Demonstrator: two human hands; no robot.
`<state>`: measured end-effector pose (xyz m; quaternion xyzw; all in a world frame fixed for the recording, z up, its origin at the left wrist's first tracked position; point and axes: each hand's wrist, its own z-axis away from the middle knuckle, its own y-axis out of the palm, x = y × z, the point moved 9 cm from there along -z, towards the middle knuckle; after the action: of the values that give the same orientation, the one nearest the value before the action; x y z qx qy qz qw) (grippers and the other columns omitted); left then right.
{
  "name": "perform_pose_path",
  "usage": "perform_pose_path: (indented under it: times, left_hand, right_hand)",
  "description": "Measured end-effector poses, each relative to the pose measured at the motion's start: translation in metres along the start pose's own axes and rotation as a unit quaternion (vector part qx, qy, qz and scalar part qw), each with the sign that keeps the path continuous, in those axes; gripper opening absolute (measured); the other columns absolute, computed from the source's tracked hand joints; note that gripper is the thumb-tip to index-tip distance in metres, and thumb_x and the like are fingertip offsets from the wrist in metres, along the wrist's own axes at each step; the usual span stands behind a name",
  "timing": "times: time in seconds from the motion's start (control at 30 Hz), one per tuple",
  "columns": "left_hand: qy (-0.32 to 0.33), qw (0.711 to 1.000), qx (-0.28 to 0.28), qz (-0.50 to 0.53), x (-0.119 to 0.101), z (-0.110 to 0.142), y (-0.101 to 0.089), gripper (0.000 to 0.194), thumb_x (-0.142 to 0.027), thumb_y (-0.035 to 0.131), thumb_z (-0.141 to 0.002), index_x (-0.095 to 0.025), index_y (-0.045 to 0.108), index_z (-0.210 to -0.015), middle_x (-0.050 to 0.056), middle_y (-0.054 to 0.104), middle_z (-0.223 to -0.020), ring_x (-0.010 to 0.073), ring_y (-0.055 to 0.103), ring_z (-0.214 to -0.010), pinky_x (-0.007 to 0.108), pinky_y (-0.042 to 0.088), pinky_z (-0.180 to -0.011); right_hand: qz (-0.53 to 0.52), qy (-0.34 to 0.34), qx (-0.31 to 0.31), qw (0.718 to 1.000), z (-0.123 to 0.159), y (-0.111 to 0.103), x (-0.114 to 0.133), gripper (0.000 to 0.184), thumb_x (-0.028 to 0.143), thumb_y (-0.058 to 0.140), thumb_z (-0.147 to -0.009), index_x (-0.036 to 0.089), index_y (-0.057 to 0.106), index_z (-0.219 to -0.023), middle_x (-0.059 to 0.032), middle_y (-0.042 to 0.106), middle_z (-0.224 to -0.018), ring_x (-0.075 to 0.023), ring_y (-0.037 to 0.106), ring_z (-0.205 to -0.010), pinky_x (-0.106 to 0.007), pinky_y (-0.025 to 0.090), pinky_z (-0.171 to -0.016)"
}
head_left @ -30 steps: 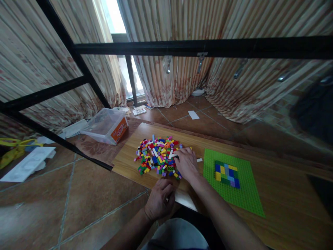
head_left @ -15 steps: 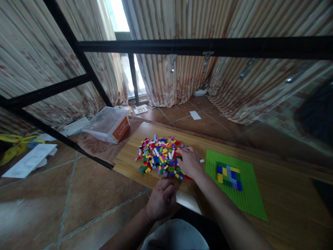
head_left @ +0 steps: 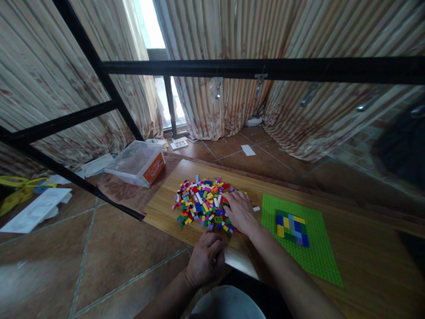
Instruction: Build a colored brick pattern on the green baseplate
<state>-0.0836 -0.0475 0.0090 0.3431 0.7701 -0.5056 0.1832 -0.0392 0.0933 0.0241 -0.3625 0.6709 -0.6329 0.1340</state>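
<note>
A heap of small toy building bricks (head_left: 199, 204) in many colours lies on the wooden table. My right hand (head_left: 239, 212) reaches over the heap's right side, fingers apart and bent down among the bricks; their tips are partly hidden. Red pieces show beside its thumb. Near the table's front edge, below the heap, my left hand (head_left: 206, 257) rests with curled fingers, and its inside is hidden. To the right lies a green studded baseplate (head_left: 318, 248), bearing a flat block of blue, yellow, green and light-blue bricks (head_left: 292, 228). One white brick (head_left: 256, 208) sits between heap and baseplate.
A clear plastic box (head_left: 136, 164) with an orange label stands on the floor beyond the table's left end. A black metal frame (head_left: 199, 68) crosses in front of the curtains. White packaging (head_left: 36, 210) and a yellow bag (head_left: 15, 199) lie at far left.
My right hand has shifted slightly and its fingers have spread a little over the heap's right side. The left hand stays put. The whole view has tipped slightly.
</note>
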Motion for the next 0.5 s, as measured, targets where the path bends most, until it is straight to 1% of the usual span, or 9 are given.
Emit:
perform_pose_path:
  times: [0.13, 0.2, 0.27, 0.4, 0.5]
  left_hand:
    - [-0.002, 1.000, 0.000, 0.004, -0.001, 0.000, -0.001, 0.014, -0.008, 0.047, -0.084, -0.017, 0.058, -0.082, 0.007, 0.062, -0.087, 0.0174, 0.057, -0.082, 0.030, 0.048, -0.073]
    - [-0.011, 1.000, 0.001, 0.012, -0.001, -0.001, -0.002, 0.014, -0.009, 0.047, -0.084, -0.018, 0.058, -0.083, 0.007, 0.062, -0.088, 0.0175, 0.057, -0.083, 0.030, 0.048, -0.074]
    - [-0.021, 1.000, 0.005, 0.022, 0.000, -0.002, -0.002, 0.014, -0.010, 0.048, -0.084, -0.018, 0.059, -0.083, 0.007, 0.061, -0.088, 0.0174, 0.058, -0.084, 0.030, 0.049, -0.074]
    - [-0.037, 0.999, 0.007, 0.026, 0.001, -0.003, -0.001, 0.014, -0.011, 0.049, -0.084, -0.019, 0.060, -0.086, 0.006, 0.062, -0.090, 0.0175, 0.059, -0.086, 0.030, 0.050, -0.076]
    - [-0.053, 0.998, 0.008, 0.022, 0.004, -0.005, -0.001, 0.014, -0.012, 0.048, -0.084, -0.019, 0.060, -0.084, 0.007, 0.062, -0.090, 0.0179, 0.060, -0.086, 0.031, 0.050, -0.077]
  right_hand:
    - [-0.070, 0.013, -0.056, 0.996, 0.009, -0.013, 0.003, 0.035, 0.018, 0.049, -0.088, 0.018, 0.057, -0.122, -0.0097, 0.065, -0.109, -0.0239, 0.055, -0.104, -0.039, 0.038, -0.095]
    - [-0.107, 0.015, -0.072, 0.992, 0.017, -0.015, 0.006, 0.034, 0.016, 0.046, -0.089, 0.018, 0.057, -0.121, -0.0086, 0.066, -0.107, -0.0213, 0.057, -0.099, -0.037, 0.040, -0.092]
    - [-0.110, 0.013, -0.074, 0.991, 0.024, -0.011, 0.009, 0.032, 0.015, 0.046, -0.088, 0.019, 0.058, -0.118, -0.0083, 0.066, -0.106, -0.0215, 0.057, -0.099, -0.037, 0.041, -0.091]
    - [-0.091, 0.007, -0.077, 0.993, 0.036, -0.003, 0.013, 0.031, 0.013, 0.046, -0.087, 0.020, 0.062, -0.113, -0.0086, 0.064, -0.109, -0.0239, 0.054, -0.105, -0.040, 0.040, -0.094]
    - [-0.109, 0.016, -0.101, 0.989, 0.040, -0.008, 0.006, 0.029, 0.015, 0.044, -0.089, 0.020, 0.063, -0.110, -0.0083, 0.064, -0.110, -0.0228, 0.053, -0.106, -0.038, 0.041, -0.095]
